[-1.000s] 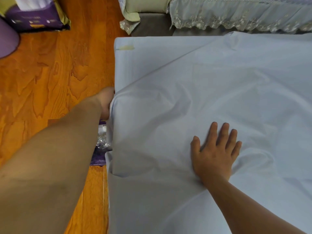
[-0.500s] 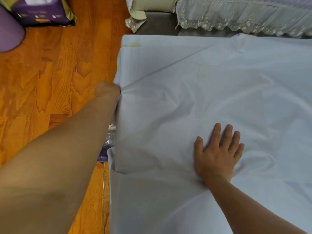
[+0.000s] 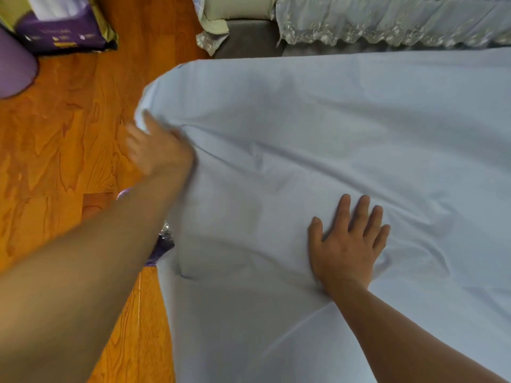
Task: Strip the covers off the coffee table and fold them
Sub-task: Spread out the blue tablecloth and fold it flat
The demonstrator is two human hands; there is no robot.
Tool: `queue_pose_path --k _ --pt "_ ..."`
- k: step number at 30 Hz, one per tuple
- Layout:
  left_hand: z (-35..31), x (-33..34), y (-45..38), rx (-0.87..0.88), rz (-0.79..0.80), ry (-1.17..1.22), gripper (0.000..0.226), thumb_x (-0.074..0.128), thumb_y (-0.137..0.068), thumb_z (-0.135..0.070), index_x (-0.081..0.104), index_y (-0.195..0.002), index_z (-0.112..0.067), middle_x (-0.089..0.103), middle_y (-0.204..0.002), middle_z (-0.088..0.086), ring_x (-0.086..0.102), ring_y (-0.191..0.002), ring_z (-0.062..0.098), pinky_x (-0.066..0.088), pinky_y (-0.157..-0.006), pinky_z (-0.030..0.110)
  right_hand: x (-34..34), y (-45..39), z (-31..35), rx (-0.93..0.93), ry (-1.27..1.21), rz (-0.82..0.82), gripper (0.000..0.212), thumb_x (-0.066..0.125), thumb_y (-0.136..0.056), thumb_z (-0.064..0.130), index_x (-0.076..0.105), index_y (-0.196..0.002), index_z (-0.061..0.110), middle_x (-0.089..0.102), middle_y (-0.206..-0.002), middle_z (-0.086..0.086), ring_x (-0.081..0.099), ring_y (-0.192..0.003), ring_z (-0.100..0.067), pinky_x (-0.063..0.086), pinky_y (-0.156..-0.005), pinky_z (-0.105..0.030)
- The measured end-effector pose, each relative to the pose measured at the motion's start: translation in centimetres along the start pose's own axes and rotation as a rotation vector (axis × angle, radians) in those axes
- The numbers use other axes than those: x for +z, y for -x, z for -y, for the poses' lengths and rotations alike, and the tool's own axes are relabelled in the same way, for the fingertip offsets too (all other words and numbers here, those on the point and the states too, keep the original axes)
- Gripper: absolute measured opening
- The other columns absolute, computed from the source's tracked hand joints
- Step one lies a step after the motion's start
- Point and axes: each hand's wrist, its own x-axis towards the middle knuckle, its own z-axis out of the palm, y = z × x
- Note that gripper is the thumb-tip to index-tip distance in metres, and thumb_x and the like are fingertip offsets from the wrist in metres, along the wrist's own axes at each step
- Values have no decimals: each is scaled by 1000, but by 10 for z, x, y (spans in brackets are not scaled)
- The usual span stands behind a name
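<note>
The left hand [image 3: 159, 153], previously low at the desk's left edge, now grips the pale cover [image 3: 318, 139] and lifts its left edge, hiding the far-left corner. The right hand [image 3: 347, 244] stays flat, fingers straight, pressing the cover. Writing on the purple package [image 3: 59, 30] is unreadable.

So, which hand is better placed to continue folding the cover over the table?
The left hand: it grips the lifted left edge of the pale cover. The right hand lies flat on the cloth, pinning it.
</note>
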Motion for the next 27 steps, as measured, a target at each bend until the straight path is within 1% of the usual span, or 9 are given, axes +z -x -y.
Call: queue_pose_path --k 3,5,10,13,15,17,20,24,27 --pt "19 -23 125 638 102 27 58 46 -98 -38 40 -152 -18 35 -157 23 33 -142 44 28 -117 54 -2 0 1 -5 3 18 78 19 -96 62 1 -160 23 -8 -168 -10 -14 -153 -33 -4 -123 -56" --pt "53 -33 210 814 216 3 58 46 -99 -38 42 -154 -20 31 -161 21 27 -147 45 26 -119 56 -3 -1 1 -4 0 12 78 19 -95 62 2 -160 23 -7 -168 -11 -13 -153 -34 -3 -122 -57" --pt "136 -69 372 818 565 -63 69 43 -89 -48 37 -155 -33 24 -166 12 23 -152 40 23 -117 56 -5 -4 2 -19 16 117 81 18 -95 65 -3 -160 22 -14 -166 -11 -18 -151 -37 -9 -119 -60" --pt "167 -72 423 813 730 -177 73 50 -83 -52 38 -154 -37 24 -167 9 25 -151 40 23 -116 57 -24 -13 -21 -148 -78 260 81 32 -96 66 3 -160 26 -13 -167 -8 -17 -152 -35 -9 -122 -52" --pt "179 -72 441 818 776 -239 79 60 -79 -48 39 -154 -35 21 -167 10 21 -152 40 22 -116 58 -49 -11 -57 -238 -344 282 71 45 -98 56 25 -158 24 11 -167 -8 6 -154 -30 6 -124 -41" --pt "175 -71 453 804 773 -268 82 61 -74 -38 42 -154 -30 24 -166 14 21 -151 43 22 -116 59 -74 11 -112 -204 -619 111 56 52 -96 41 48 -146 15 43 -153 -9 38 -142 -26 29 -118 -37" --pt "152 -68 467 697 705 -233 70 56 -78 -33 52 -147 -19 35 -159 19 31 -145 46 35 -113 59 -86 65 -212 -81 -688 -58 36 56 -95 20 59 -129 11 56 -124 0 55 -117 -23 44 -100 -33" --pt "110 -58 547 762 668 -272 65 59 -82 -27 53 -145 -10 39 -155 23 34 -142 51 43 -106 63 -72 128 -390 325 -655 9 32 52 -97 9 63 -127 10 60 -123 -4 57 -104 -17 49 -87 -35" --pt "74 -38 638 843 660 -263 67 65 -80 -21 53 -144 -10 34 -157 27 30 -141 55 37 -111 63 -56 146 -537 619 -609 170 30 55 -97 10 61 -126 3 64 -123 -15 59 -100 -27 44 -78 -33"
